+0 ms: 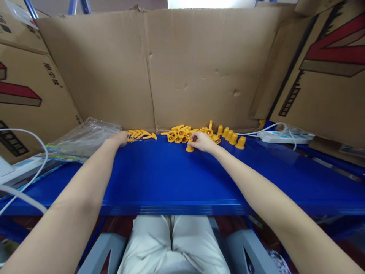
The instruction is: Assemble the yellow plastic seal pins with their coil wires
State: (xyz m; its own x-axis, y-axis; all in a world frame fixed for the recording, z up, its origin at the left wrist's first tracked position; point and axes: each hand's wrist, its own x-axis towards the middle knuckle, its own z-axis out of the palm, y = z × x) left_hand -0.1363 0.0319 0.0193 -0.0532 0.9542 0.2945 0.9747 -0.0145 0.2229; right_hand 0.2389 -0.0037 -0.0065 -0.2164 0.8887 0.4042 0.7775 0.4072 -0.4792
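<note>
My right hand (203, 141) is closed in a pinch at the top of a yellow bell-shaped plastic piece (189, 148). Its flared end points down, close to the blue tabletop. Just behind this hand lies a pile of yellow cup-shaped pieces with stems (181, 133), several with their hollow ends facing me. My left hand (122, 138) reaches to the left end of a row of small yellow branched plastic pieces (139, 134); its fingers are mostly hidden. Small screw-like bits (138, 139) lie beside that row, too small to make out well.
Several yellow thimble-shaped cups (232, 138) stand in a slanted line at the right. A clear plastic bag (85, 140) lies at the left. Cardboard walls (199, 68) enclose the blue table (171, 175). A white power strip (285, 137) with cables sits at the right.
</note>
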